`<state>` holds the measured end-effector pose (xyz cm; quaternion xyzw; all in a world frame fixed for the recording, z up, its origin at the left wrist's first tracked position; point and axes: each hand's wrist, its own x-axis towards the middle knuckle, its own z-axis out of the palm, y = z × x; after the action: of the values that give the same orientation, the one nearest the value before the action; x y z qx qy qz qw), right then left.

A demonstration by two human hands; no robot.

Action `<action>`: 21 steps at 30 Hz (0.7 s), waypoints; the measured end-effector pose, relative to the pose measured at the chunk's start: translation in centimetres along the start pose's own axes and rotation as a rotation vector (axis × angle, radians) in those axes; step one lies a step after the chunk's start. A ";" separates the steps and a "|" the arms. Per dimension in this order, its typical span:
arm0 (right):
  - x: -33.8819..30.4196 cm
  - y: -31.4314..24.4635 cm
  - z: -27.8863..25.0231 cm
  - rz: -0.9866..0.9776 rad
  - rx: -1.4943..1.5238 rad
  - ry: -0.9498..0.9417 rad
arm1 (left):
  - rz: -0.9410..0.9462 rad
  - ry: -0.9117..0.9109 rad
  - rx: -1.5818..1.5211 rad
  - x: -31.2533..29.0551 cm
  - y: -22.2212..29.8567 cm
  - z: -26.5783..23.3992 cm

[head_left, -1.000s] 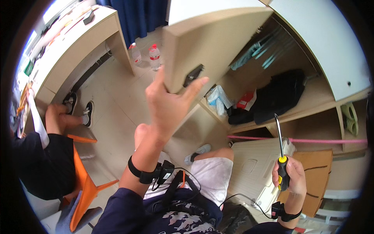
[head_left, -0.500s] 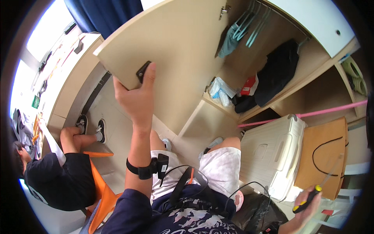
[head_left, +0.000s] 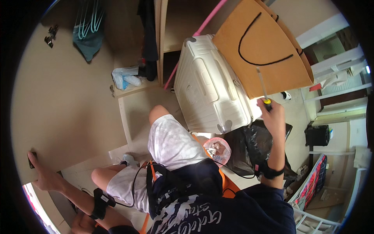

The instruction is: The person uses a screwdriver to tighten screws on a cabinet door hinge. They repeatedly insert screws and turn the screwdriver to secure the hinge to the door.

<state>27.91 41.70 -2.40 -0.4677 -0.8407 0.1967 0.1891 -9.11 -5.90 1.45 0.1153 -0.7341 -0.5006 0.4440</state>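
At the lower left, my left hand grips the edge of the open wooden wardrobe door. Its thumb lies by a small black door handle, and its other fingers are hidden behind the panel. My right hand is raised and closed round a screwdriver with a black and yellow handle. The metal shaft points up and away, in front of a large brown paper bag. A white hard-shell suitcase stands left of that hand.
Inside the wardrobe are teal hangers, dark clothing and a plastic-wrapped bundle. A pink bar crosses behind the suitcase. A pink-lined bin and a black plastic bag sit by my legs. Bed frames stand at right.
The view has swung to the right. The door and my left hand now appear further left. My right hand has come up with the screwdriver, from low at the right to before the paper bag.
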 end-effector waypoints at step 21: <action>9.2 -1.6 11.0 -0.154 -0.498 -0.068 | 0.107 -0.154 -0.144 0.4 -0.4 -1.1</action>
<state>16.73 47.16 -9.70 -0.4275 -0.9023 -0.0155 0.0541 -8.59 -6.96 1.46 0.0050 -0.7334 -0.5351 0.4192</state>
